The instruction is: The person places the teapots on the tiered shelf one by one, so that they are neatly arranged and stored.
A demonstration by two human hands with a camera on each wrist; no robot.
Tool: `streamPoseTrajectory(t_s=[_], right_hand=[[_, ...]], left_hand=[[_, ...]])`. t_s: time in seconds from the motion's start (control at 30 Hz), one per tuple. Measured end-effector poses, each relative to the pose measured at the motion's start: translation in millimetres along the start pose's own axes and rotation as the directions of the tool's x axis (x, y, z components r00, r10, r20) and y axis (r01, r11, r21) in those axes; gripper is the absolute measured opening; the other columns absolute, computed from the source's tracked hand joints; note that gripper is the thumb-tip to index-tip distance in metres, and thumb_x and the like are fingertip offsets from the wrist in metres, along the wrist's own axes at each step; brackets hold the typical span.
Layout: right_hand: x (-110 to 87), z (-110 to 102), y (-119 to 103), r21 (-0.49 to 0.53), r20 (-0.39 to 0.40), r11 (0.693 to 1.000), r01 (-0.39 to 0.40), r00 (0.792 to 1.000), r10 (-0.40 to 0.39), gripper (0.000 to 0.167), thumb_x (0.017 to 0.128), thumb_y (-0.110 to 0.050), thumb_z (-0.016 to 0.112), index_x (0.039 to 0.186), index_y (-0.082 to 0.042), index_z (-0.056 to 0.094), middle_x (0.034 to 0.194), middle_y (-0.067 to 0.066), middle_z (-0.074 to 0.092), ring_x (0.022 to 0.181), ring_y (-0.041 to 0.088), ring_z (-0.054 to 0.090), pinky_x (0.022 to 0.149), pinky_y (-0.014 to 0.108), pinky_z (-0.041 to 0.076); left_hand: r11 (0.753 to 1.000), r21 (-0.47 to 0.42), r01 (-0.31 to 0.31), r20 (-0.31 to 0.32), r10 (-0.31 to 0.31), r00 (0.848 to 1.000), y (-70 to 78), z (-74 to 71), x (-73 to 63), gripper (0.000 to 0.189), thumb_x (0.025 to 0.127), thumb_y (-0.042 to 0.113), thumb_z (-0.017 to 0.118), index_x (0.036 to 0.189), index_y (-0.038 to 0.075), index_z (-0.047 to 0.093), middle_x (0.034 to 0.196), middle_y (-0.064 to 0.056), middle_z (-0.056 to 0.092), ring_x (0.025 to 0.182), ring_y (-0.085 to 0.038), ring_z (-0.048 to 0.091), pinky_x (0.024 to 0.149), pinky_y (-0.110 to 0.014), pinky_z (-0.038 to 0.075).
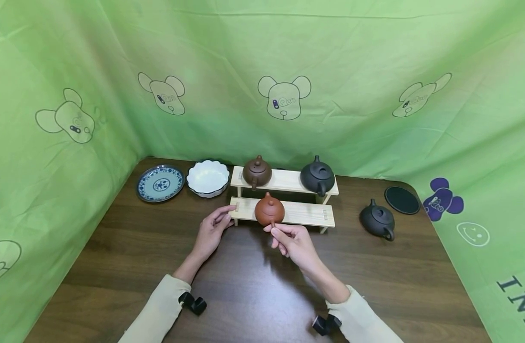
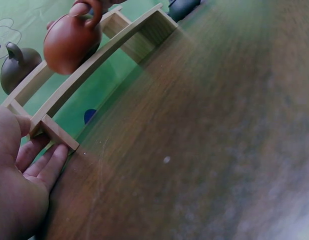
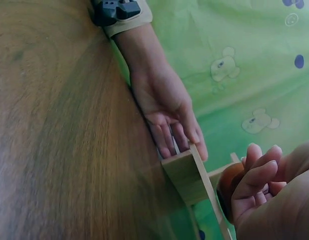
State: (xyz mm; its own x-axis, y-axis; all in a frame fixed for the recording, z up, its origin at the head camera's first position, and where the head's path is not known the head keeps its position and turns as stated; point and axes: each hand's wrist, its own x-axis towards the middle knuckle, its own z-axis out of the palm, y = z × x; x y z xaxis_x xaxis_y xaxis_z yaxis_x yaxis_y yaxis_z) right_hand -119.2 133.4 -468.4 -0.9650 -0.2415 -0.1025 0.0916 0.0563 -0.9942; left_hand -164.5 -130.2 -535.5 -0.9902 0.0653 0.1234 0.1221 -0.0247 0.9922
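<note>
A reddish-brown clay teapot [image 1: 269,211] is over the lower tier of a two-tier wooden stand [image 1: 305,214]; whether its base touches the board I cannot tell. My right hand [image 1: 298,245] pinches its handle, which faces me. At the left end of that lower tier, my left hand [image 1: 211,233] holds the board, thumb and fingers about its end and leg [image 2: 59,132]. On the upper tier sit a dark brown teapot [image 1: 257,172] at left and a black teapot [image 1: 317,176] at right. In the right wrist view, the fingers [image 3: 257,175] mostly hide the reddish-brown teapot.
Right of the stand, another black teapot [image 1: 377,220] stands on the wooden table [image 1: 262,305], near a round black disc [image 1: 402,200]. To the left are a blue patterned plate [image 1: 161,184] and a white scalloped bowl [image 1: 208,177]. Green cloth [image 1: 228,57] walls the back and sides.
</note>
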Motion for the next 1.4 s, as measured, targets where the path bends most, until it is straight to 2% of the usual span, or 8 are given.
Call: streamPoseTrajectory(t_s=[0.2,0.47,0.77,1.0,1.4], right_hand=[[6.2,9,1,0.009,0.008,1.0,0.002,1.0,-0.002,0.026,0.112,-0.008,0.065,0.124,0.012,0.076,0.07,-0.002,0.064,0.055,0.004,0.046,0.049,0.014,0.034],[12.3,17,-1,0.011,0.008,1.0,0.002,1.0,-0.002,0.027,0.113,-0.008,0.063,0.125,0.013,0.074,0.071,-0.003,0.065,0.055,0.004,0.046,0.049,0.014,0.035],[18.2,28,-1,0.043,0.001,0.999,0.006,1.0,-0.006,0.026,0.114,-0.007,0.062,0.124,0.012,0.076,0.071,-0.003,0.065,0.055,0.004,0.047,0.048,0.014,0.037],[23.1,33,0,0.078,-0.025,0.997,0.014,1.0,-0.012,0.025,0.113,-0.005,0.063,0.123,0.014,0.075,0.07,-0.003,0.065,0.055,0.003,0.048,0.048,0.013,0.038],[28.0,40,0,0.102,-0.052,0.995,0.018,0.999,-0.013,0.025,0.112,-0.004,0.063,0.125,0.013,0.075,0.069,-0.005,0.067,0.055,0.004,0.05,0.047,0.013,0.04]], left_hand=[[1.0,-0.007,-0.015,0.005,0.015,1.0,-0.9,0.3,0.4,0.031,0.114,-0.001,0.058,0.142,-0.008,0.068,0.143,-0.029,0.069,0.115,-0.005,0.073,0.103,-0.028,0.065],[1.0,-0.003,0.002,0.014,-0.002,1.0,0.7,-0.5,-0.4,0.031,0.114,0.0,0.058,0.143,-0.006,0.069,0.145,-0.025,0.07,0.114,-0.005,0.073,0.104,-0.03,0.065],[1.0,-0.007,0.009,0.007,-0.008,1.0,0.0,-0.3,-0.5,0.031,0.114,0.0,0.059,0.143,-0.007,0.068,0.143,-0.027,0.07,0.116,-0.006,0.072,0.104,-0.03,0.065],[1.0,-0.01,0.013,0.003,-0.013,1.0,-1.0,0.3,0.3,0.031,0.114,0.0,0.059,0.142,-0.006,0.069,0.143,-0.026,0.07,0.116,-0.007,0.073,0.104,-0.031,0.065],[1.0,0.013,-0.014,-0.001,0.014,1.0,-0.5,-0.4,-0.3,0.031,0.114,0.002,0.06,0.142,-0.006,0.069,0.142,-0.027,0.071,0.113,-0.006,0.074,0.103,-0.03,0.065]])
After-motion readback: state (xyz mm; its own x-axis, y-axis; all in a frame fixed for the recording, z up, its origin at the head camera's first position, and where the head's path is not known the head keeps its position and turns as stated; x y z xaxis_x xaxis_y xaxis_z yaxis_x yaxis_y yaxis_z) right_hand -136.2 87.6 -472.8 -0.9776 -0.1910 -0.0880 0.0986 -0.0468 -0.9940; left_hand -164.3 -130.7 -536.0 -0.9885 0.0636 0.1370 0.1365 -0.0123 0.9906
